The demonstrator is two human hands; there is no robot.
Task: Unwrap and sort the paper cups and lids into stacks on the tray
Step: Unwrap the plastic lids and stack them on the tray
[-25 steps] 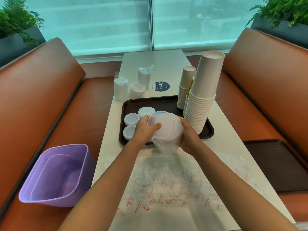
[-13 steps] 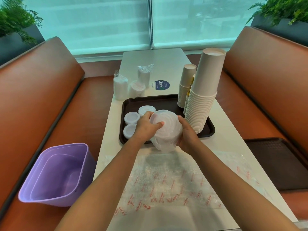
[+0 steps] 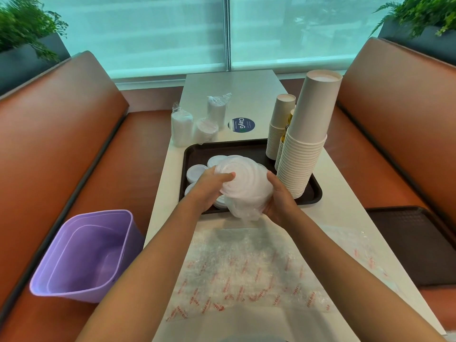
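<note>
Tray [image 3: 314, 193], frame centre: cup stacks [image 3: 304, 144], small lids [image 3: 196, 171]; left hand [image 3: 209, 186] and right hand [image 3: 280, 198] grip wrapped lids [image 3: 246, 186].

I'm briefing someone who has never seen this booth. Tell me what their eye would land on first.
First, the wrapped stack of clear lids gripped between the left hand and right hand over the near edge of the dark tray. Next, the tall stack of paper cups on the tray's right side. Then the purple bin on the left bench.
</note>
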